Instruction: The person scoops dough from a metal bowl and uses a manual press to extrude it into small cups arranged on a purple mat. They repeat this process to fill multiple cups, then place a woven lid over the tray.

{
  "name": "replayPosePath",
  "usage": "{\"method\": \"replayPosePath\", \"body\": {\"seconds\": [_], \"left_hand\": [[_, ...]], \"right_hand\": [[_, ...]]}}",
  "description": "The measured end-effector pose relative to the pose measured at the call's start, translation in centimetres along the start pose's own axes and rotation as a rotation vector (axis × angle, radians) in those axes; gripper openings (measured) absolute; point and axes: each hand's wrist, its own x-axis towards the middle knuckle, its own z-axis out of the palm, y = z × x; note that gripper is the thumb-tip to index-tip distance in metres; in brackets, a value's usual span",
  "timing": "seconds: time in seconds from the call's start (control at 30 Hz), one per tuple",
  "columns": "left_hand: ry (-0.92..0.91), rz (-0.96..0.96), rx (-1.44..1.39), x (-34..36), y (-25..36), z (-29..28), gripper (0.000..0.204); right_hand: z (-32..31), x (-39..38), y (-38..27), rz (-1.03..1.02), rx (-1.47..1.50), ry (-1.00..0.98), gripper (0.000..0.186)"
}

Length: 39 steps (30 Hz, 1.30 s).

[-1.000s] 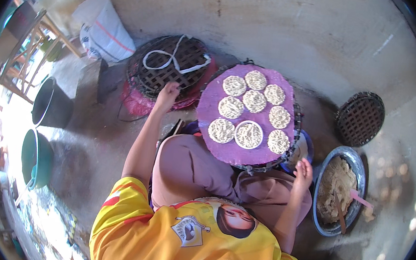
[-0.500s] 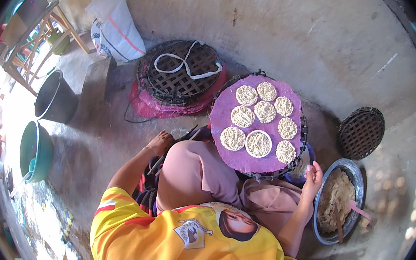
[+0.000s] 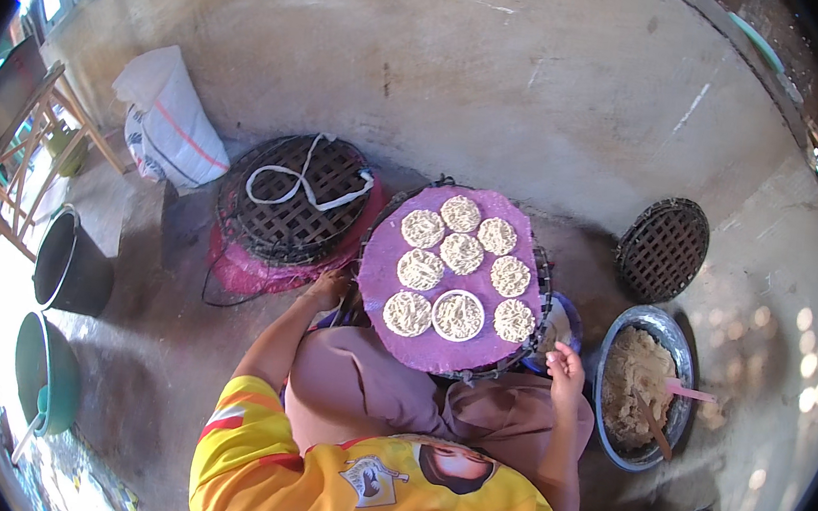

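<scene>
A purple cloth [image 3: 383, 288] covers a round woven tray [image 3: 544, 269] in front of my knees. On it lie several round cakes of pale, noodle-like strands [image 3: 461, 254]; the nearest middle one sits inside a white ring [image 3: 456, 338]. My left hand [image 3: 330, 289] is beside the tray's left edge, its fingers mostly hidden, so I cannot see whether it grips anything. Just off the tray's near right side, my right hand [image 3: 565, 365] is raised with loosely bent fingers and nothing visible in it. It is between the tray and a metal basin [image 3: 602, 412] of pale dough [image 3: 636, 376].
A wooden stick [image 3: 655, 429] and a pink-handled tool [image 3: 689, 391] rest in the dough. A dark woven disc [image 3: 663, 248] leans at the wall. Stacked woven trays [image 3: 284, 219] with a white strap stand far left, near a white sack [image 3: 180, 130]. Buckets [image 3: 73, 268] line the left.
The whole view has shifted, so the scene sits further left and lower. My left hand has come closer to the tray's left edge. My right hand remains between tray and basin, fingers more bent.
</scene>
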Motion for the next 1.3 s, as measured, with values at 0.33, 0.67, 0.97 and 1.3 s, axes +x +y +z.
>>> {"method": "replayPosePath", "body": {"seconds": [0.33,0.67,0.97,1.3], "left_hand": [[0.197,-0.511,-1.657,3.9,5.7,-10.5,0.051],[0.308,-0.110,-0.934,17.5,8.8,-18.9,0.060],[0.215,-0.038,-0.295,26.8,10.2,-19.4,0.019],[0.540,-0.584,-2.158,26.5,0.8,-20.3,0.004]], "right_hand": [[2.8,2.9,1.1,0.503,0.477,0.048,0.063],[-0.3,-0.1,-1.9,0.280,-0.695,-0.224,0.060],[-6.3,-2.7,-7.8,0.051,-0.828,0.012,0.020],[-8.4,-3.1,-6.7,0.214,0.925,-0.192,0.068]]}}
